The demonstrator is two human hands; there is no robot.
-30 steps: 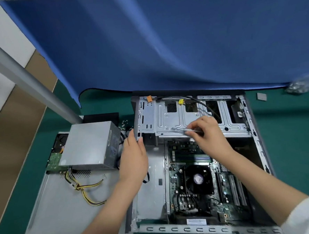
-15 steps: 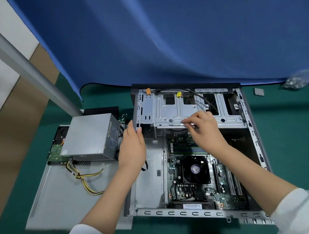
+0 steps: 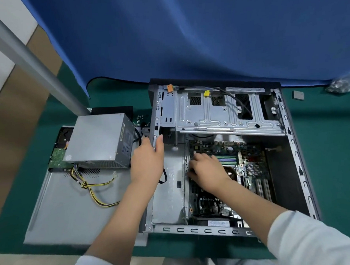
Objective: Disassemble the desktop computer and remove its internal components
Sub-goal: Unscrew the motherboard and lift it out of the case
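Blue cloth hangs behind a green-covered surface, and on it the computer case lies on its side, open face up, toward the right half. Its long axis runs from the near edge to the far edge, with the drive cage at the far end and the slotted back rail nearest me.

I judge the job to be partly done. The side panel is off and lies flat toward the left edge, and the power supply sits on its far end with its yellow and black cables loose. A hard drive shows just behind it. Left inside are the main board, the memory sticks and the cooler, mostly hidden under my wrist.

My left hand grips the case's left wall near the cage, thumb curled over the metal edge, bracing the case. My right hand is down on the board beside the memory sticks, fingers curled downward; I cannot tell whether they pinch anything.
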